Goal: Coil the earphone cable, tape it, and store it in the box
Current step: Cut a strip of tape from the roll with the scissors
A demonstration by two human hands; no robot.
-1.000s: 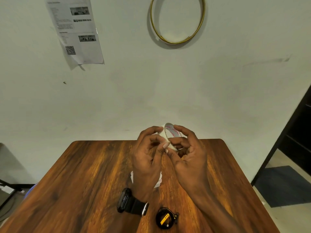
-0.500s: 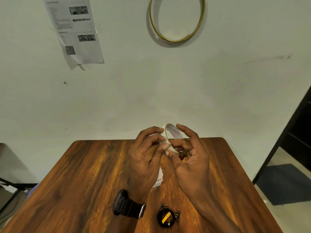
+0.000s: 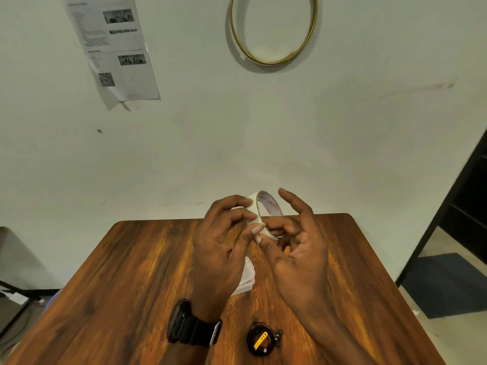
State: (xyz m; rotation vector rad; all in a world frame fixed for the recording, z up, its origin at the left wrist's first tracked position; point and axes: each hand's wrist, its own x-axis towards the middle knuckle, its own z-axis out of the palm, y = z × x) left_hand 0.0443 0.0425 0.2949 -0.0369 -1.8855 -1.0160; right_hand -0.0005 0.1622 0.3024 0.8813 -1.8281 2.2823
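A: Left side first?
B: Printed sheet [image 3: 112,48] with a QR code taped to the wall, upper left. Wooden table [image 3: 131,272] below. Left hand [image 3: 221,248] is raised over the table, black watch [image 3: 193,329] on the wrist.

A: What are its fingers doing?
B: Curled round the roll of tape [image 3: 266,213]. Thumb tip pressed on the roll's near rim, other fingers bent over the outer face.

A: Box?
B: Clear plastic box [image 3: 246,277] on the table, mostly hidden behind the left hand. Can't tell if the lid is open.

A: Middle?
B: Gold ring [image 3: 274,30] hanging on the wall up top. Tape roll is held off the table between both hands, red print visible inside the core.

A: Earphones?
B: Earphone cable [image 3: 262,341] already coiled, black with a yellow piece, lying on the near table edge between the forearms. Neither hand touches it.

A: Right hand?
B: Right hand [image 3: 300,254] pinches the roll's lower rim with thumb and a bent finger through the core. Index finger is extended up, off the roll.
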